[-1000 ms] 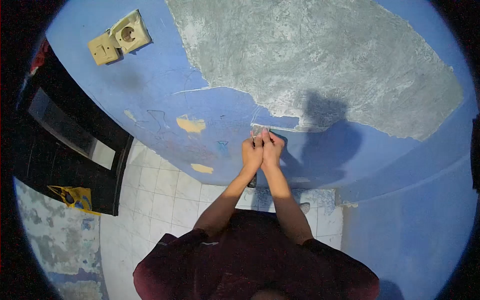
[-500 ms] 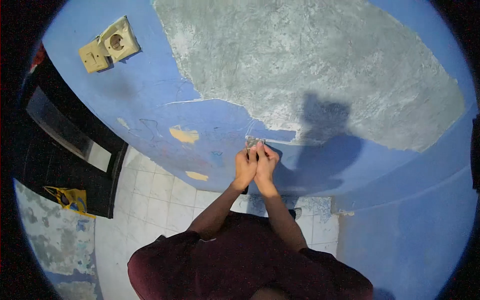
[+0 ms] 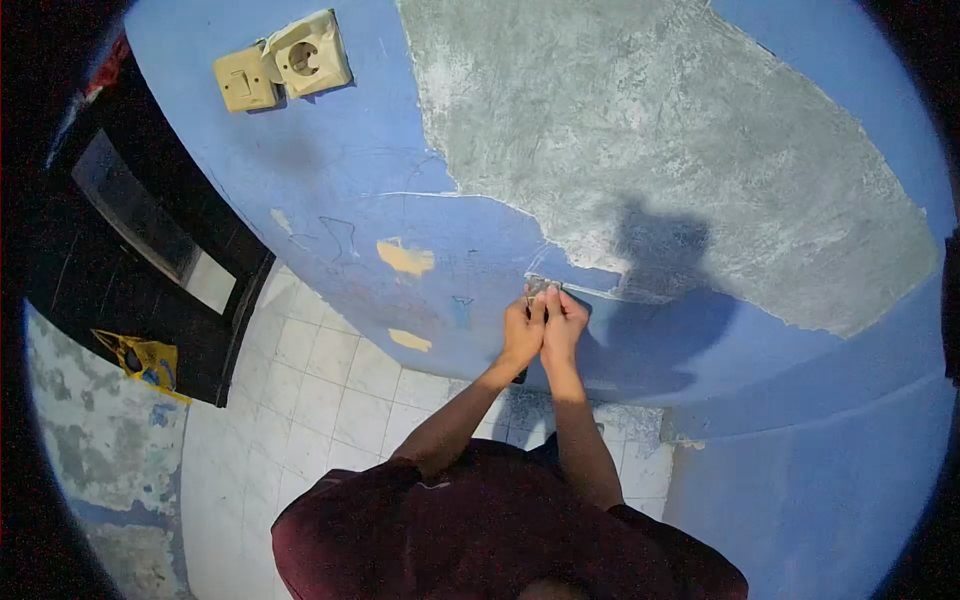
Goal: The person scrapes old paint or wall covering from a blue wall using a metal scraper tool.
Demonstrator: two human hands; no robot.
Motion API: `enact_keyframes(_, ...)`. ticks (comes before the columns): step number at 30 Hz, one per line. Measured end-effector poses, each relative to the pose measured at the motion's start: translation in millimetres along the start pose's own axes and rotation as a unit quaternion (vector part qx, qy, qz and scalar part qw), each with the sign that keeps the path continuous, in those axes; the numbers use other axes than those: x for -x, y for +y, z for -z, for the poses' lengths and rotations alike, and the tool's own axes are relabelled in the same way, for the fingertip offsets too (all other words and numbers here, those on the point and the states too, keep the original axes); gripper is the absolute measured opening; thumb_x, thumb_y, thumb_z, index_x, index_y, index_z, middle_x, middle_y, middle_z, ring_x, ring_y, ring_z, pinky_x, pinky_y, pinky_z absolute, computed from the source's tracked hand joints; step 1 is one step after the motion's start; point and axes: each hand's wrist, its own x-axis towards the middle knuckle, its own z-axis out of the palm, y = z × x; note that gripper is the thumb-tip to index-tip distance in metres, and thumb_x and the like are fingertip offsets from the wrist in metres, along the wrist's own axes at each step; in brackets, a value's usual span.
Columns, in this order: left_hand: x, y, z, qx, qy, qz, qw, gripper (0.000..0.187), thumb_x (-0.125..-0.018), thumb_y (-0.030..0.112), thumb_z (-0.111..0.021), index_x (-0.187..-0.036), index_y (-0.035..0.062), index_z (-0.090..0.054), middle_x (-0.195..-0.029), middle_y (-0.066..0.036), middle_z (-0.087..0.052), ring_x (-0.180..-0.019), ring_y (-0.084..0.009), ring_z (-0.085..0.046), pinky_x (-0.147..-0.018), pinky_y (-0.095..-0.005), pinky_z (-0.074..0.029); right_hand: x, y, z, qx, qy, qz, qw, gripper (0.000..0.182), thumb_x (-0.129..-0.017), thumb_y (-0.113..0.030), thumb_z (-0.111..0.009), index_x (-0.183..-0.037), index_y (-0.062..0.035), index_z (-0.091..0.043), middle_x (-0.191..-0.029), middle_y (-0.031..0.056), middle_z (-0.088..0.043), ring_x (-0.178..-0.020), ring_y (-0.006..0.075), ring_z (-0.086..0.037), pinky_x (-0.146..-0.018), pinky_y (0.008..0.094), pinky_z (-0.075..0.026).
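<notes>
Both my hands are together against the blue wall (image 3: 500, 240), just under the ragged lower edge of the grey bare patch (image 3: 650, 130). My left hand (image 3: 522, 335) is closed round a scraper (image 3: 541, 286), whose flat greyish blade shows above my fingertips. A dark end, probably its handle, pokes out below near the left wrist. My right hand (image 3: 564, 328) is closed beside it, its fingers pressing at the blade as well. The blade touches the wall along a pale scraped line in the paint. The grip itself is mostly hidden by my fingers.
A light switch (image 3: 246, 80) and a socket (image 3: 306, 58) sit on the wall at upper left. A dark door or cabinet (image 3: 95, 240) stands left, with a yellow bag (image 3: 145, 362) by it. White floor tiles (image 3: 320, 380) lie below; another blue wall (image 3: 800, 500) is at right.
The view has shifted, so the wall and hands appear further right. My hands keep their grip on the scraper at nearly the same spot on the wall.
</notes>
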Motion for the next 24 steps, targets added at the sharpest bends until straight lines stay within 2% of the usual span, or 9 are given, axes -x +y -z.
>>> enact_keyframes(3, 2.8, -1.6, -0.7, -0.002, -0.013, 0.031, 0.999, 0.034, -0.096, 0.026, -0.053, -0.082, -0.0045, -0.06, -0.064, -0.018, -0.062, -0.057, -0.0218, -0.061, -0.054, -0.038, -0.045, -2.9, -3.8, 12.3, 0.065, -0.033, 0.008, 0.997, 0.024, -0.095, -0.016, -0.059, -0.084, 0.0023, -0.067, -0.079, 0.0011, -0.064, -0.073, 0.0073, -0.055, -0.063, 0.0235, -0.045)
enact_keyframes(5, -2.6, 3.7, 9.7, 0.004, -0.022, -0.012, 1.0, 0.035, -0.096, 0.026, -0.053, -0.082, -0.0045, -0.06, -0.064, -0.022, -0.062, -0.059, -0.0289, -0.064, -0.055, -0.0403, -0.046, 0.0, -1.9, 17.4, 0.097, -0.031, 0.03, 0.994, 0.025, -0.096, -0.019, -0.059, -0.087, 0.0029, -0.068, -0.08, 0.0027, -0.065, -0.073, 0.0086, -0.056, -0.063, 0.0245, -0.046)
enact_keyframes(6, -8.3, -4.6, 16.2, -0.037, -0.038, -0.04, 0.998, 0.035, -0.095, 0.029, -0.053, -0.083, -0.0028, -0.06, -0.067, -0.025, -0.061, -0.063, -0.0396, -0.064, -0.056, -0.0443, -0.047, 5.4, 1.1, 20.6, 0.094, -0.012, 0.004, 0.995, 0.027, -0.095, -0.022, -0.059, -0.088, 0.0031, -0.068, -0.08, 0.0025, -0.065, -0.072, 0.0088, -0.057, -0.064, 0.0247, -0.046)
enact_keyframes(9, -15.2, 11.8, 30.9, -0.162, -0.063, -0.073, 0.982, 0.035, -0.095, 0.031, -0.052, -0.085, -0.0011, -0.06, -0.069, -0.027, -0.061, -0.064, -0.0455, -0.06, -0.058, -0.0477, -0.047, 19.4, 2.7, 26.3, 0.09, -0.008, -0.058, 0.994, 0.03, -0.096, -0.024, -0.059, -0.091, 0.0039, -0.069, -0.08, 0.004, -0.066, -0.074, 0.0106, -0.06, -0.067, 0.0264, -0.05)
enact_keyframes(16, -8.6, 17.1, 31.7, -0.2, -0.062, -0.081, 0.975, 0.036, -0.094, 0.032, -0.053, -0.086, -0.002, -0.06, -0.069, -0.026, -0.062, -0.062, -0.0454, -0.06, -0.057, -0.0468, -0.047, 12.6, 5.2, 47.7, 0.159, -0.138, -0.098, 0.973, 0.034, -0.098, -0.029, -0.053, -0.101, 0.0021, -0.067, -0.092, 0.0076, -0.067, -0.087, 0.0151, -0.065, -0.075, 0.0313, -0.055)
enact_keyframes(18, 1.9, 21.2, 36.8, -0.098, -0.038, -0.063, 0.992, 0.038, -0.096, 0.031, -0.053, -0.083, -0.0032, -0.061, -0.065, -0.02, -0.062, -0.057, -0.0347, -0.063, -0.054, -0.0406, -0.047, 16.4, -1.2, 42.6, 0.209, -0.144, -0.097, 0.963, 0.034, -0.099, -0.03, -0.051, -0.106, 0.0003, -0.066, -0.096, 0.0073, -0.067, -0.09, 0.0153, -0.064, -0.079, 0.0333, -0.054)
enact_keyframes(19, 3.2, 11.8, 36.3, -0.1, -0.042, -0.063, 0.992, 0.038, -0.096, 0.031, -0.053, -0.083, -0.0032, -0.061, -0.065, -0.02, -0.062, -0.057, -0.0347, -0.063, -0.054, -0.0406, -0.047, 21.3, -10.1, 38.4, 0.189, -0.144, -0.099, 0.966, 0.034, -0.099, -0.031, -0.051, -0.11, -0.0017, -0.065, -0.099, 0.0067, -0.066, -0.093, 0.0146, -0.063, -0.08, 0.0325, -0.053)
enact_keyframes(21, 7.5, -4.4, 33.7, 0.03, -0.04, 0.039, 0.998, 0.041, -0.097, 0.031, -0.053, -0.077, -0.0042, -0.061, -0.061, -0.013, -0.06, -0.054, -0.0194, -0.059, -0.05, -0.0344, -0.045, 26.3, -13.6, 33.2, 0.169, -0.139, -0.103, 0.97, 0.034, -0.1, -0.033, -0.051, -0.113, -0.0037, -0.064, -0.102, 0.0061, -0.065, -0.096, 0.0138, -0.061, -0.081, 0.0317, -0.051)
enact_keyframes(24, 9.2, -3.7, 30.4, 0.099, -0.048, 0.083, 0.991, 0.042, -0.099, 0.034, -0.05, -0.073, 0.0022, -0.057, -0.056, -0.004, -0.055, -0.041, -0.0095, -0.047, -0.037, -0.0277, -0.034, 23.9, -10.8, 22.0, 0.109, -0.143, -0.079, 0.98, 0.039, -0.099, -0.039, -0.051, -0.113, -0.0036, -0.061, -0.093, -0.0009, -0.059, -0.083, 0.0082, -0.053, -0.07, 0.0306, -0.048)
